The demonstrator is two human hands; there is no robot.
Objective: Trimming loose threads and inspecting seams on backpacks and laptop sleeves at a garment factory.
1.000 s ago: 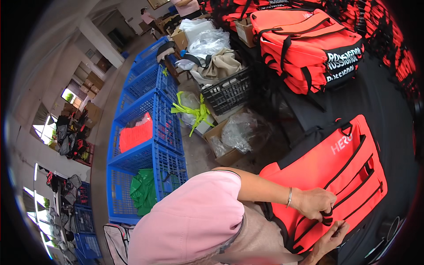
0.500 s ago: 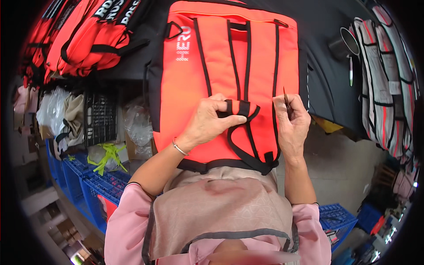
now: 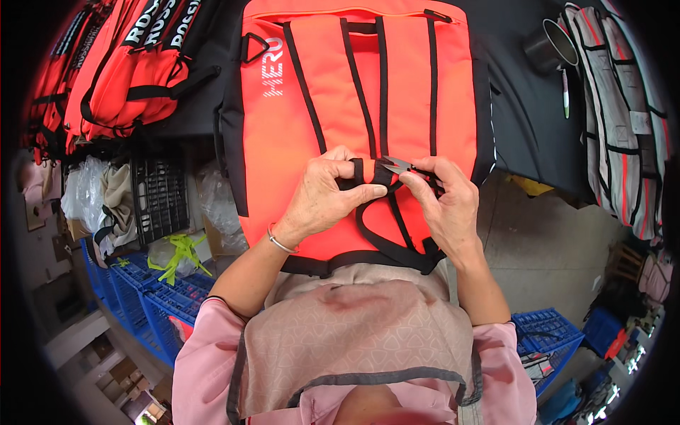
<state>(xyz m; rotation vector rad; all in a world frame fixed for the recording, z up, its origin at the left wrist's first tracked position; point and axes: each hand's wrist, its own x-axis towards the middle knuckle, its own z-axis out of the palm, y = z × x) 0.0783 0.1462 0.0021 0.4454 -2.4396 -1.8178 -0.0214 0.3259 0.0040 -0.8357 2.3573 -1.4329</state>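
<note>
Blades this close to bare skin seem to call for small, careful movements, with the strap end (image 3: pixel 367 174) held taut and the left thumb clear. From 7 o'clock, the left hand (image 3: pixel 312 195) has its grip pinching that strap end; from 5 o'clock, the right hand (image 3: pixel 451 210) has its grip pinching small scissors (image 3: pixel 398 165), tips toward 9. Beneath, the red backpack (image 3: pixel 283 142) lies across the black worktop (image 3: pixel 520 124), top toward 12; a dark cup (image 3: pixel 544 51) is near 2.

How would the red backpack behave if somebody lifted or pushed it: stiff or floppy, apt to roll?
The red backpack would probably flex, being sewn from fabric. It seems unlikely to roll, lying broad and flat. Its black webbing loop may dangle, since it curves slackly.
</note>
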